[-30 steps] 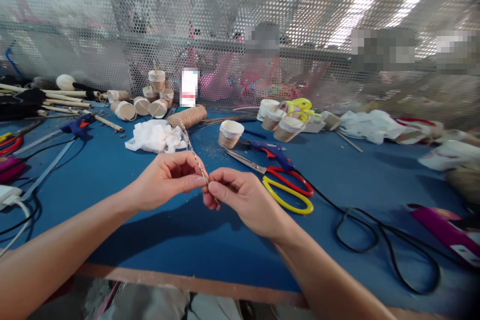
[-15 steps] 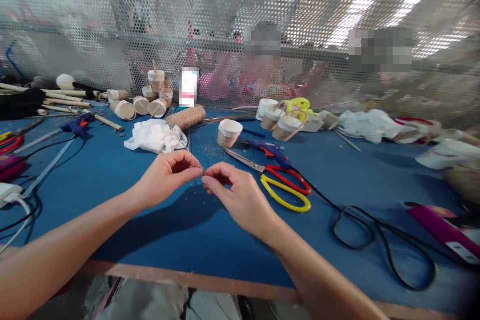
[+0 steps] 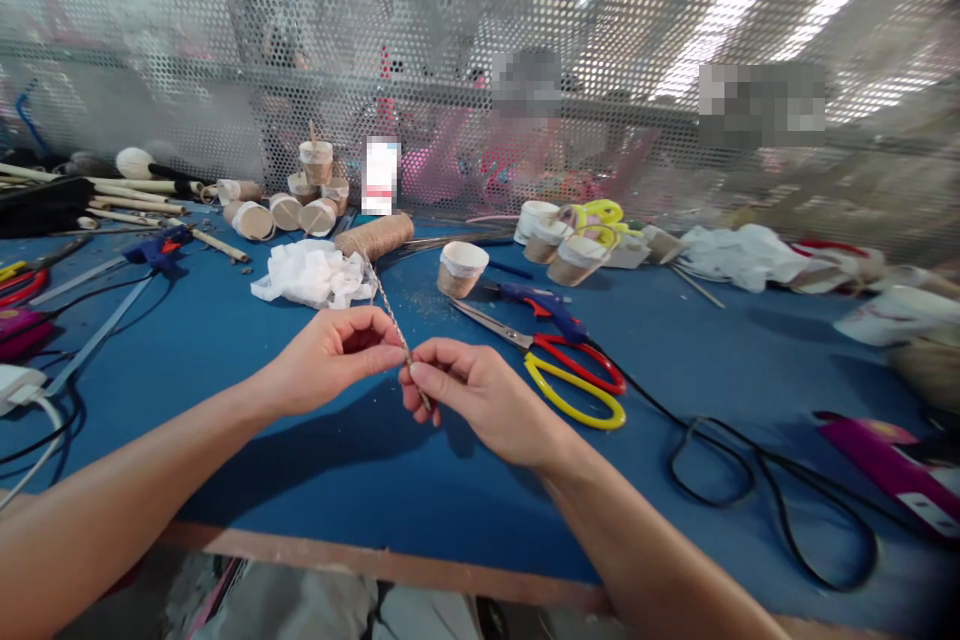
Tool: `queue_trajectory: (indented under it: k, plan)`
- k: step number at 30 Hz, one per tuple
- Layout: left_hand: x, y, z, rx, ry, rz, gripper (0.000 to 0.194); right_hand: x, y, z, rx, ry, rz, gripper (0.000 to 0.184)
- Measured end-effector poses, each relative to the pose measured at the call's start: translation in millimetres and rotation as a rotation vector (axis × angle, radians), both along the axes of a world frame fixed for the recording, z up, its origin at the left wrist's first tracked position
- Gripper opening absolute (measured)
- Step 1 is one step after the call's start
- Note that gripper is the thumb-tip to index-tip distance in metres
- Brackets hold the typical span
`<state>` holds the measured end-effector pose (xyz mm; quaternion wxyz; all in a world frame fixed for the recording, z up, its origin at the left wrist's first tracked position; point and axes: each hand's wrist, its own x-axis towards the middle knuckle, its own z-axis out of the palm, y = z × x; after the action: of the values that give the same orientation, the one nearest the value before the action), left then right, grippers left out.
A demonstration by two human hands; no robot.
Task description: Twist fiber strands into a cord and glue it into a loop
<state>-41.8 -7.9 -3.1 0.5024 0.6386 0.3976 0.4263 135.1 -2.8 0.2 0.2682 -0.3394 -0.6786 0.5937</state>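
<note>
Both my hands pinch a thin stick wrapped in jute twine (image 3: 384, 299) over the blue table (image 3: 225, 360). My left hand (image 3: 337, 355) grips it from the left with thumb and fingers closed. Fingertip to fingertip with it, my right hand (image 3: 469, 395) pinches the stick's lower end. The stick slants up and away toward a spool of jute twine (image 3: 373, 235) lying behind. Red and yellow scissors (image 3: 559, 370) lie just right of my right hand.
White crumpled cloth (image 3: 311, 272) and small twine-wrapped cups (image 3: 459, 267) sit behind my hands. A blue glue gun (image 3: 159, 247), bamboo sticks and cables lie at the left. A black cord (image 3: 757, 480) loops at the right beside a magenta tool (image 3: 885, 465). Perforated mesh (image 3: 480, 50) closes the back; people work beyond it.
The wrapped stick dipped almost out of sight half a second ago and now stands up again between my fingers. My hands shifted only slightly.
</note>
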Motion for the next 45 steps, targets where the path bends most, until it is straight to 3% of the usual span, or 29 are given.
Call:
queue_trajectory:
  k: [3,7,9,12,17,33,36,42,45]
  plan:
    - [2,0,-1.4,-0.019,0.017,0.05,0.013,-3,-1,-3.4,0.083,-0.042,-0.092,0.014]
    - [8,0,-4.9,-0.061,0.027,0.12,0.015,-7,0,-10.1,0.443,-0.196,-0.313,0.011]
    - [8,1,-5.7,-0.079,0.027,0.115,0.015,-7,0,-11.3,0.584,-0.264,-0.326,0.01]
    - [6,3,-5.0,-0.076,0.032,0.08,0.014,-5,0,-9.1,0.667,-0.291,-0.308,0.009]
    - [1,3,-2.7,-0.034,0.065,0.051,0.014,-3,-2,-2.8,0.637,-0.275,-0.267,0.01]
    - [-2,2,2.6,-0.004,0.057,-0.006,0.013,-2,-1,-4.5,0.278,-0.058,-0.126,0.009]
    - [-1,2,1.3,-0.006,0.059,0.023,0.013,-4,-1,-5.3,0.3,-0.077,-0.157,0.009]
    - [4,1,-3.4,-0.022,0.03,0.057,0.012,-6,-2,-6.0,0.546,-0.236,-0.319,0.01]
    - [4,1,-3.8,-0.019,0.011,0.045,0.012,-4,-2,-5.5,0.515,-0.216,-0.295,0.011]
